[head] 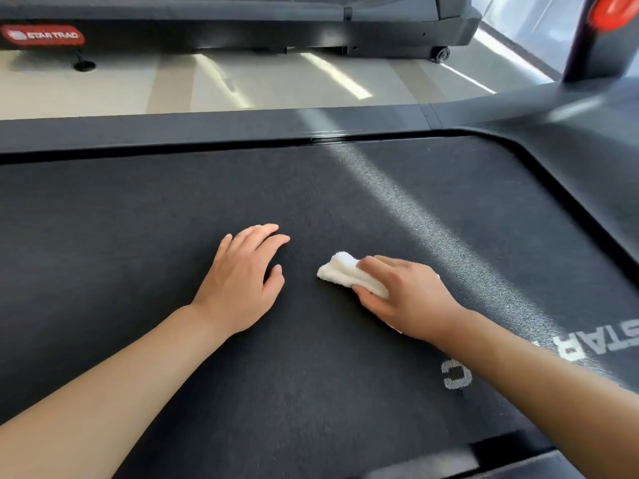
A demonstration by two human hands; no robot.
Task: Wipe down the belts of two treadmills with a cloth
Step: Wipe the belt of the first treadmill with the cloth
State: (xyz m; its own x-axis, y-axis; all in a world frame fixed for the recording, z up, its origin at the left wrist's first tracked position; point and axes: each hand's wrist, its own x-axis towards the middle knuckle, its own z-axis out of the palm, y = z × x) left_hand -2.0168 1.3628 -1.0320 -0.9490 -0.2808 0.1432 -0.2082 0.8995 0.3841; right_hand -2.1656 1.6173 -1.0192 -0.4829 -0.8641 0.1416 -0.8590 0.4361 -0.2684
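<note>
Head view, near edge first: both forearms reach forward over the belt (173, 209) of the nearer treadmill. Printed lettering lies on the belt beside the right forearm, partly covered by it.

Left hand (242, 274): fingers straight and slightly spread, palm down, resting flat on the belt; holds nothing. Likely a brace.

Right hand (404, 299): fingers curled over a folded white cloth (342, 271), pressing it onto the belt. The cloth sticks out from under the fingertips toward the left hand; a small white edge shows behind the wrist. The two hands are near each other but apart.

Risks (judgement):
- The fold is loose, so a fast stroke could unroll it and leave the palm dragging on the belt.
- The belt may creep under the weight on the braced hand, shifting the wiped zone.
- The far strip by the side rail (207, 127) could be missed.

Beyond the rail: pale floor (242, 84), then a second treadmill (242, 25), apparently not reached yet.
</note>
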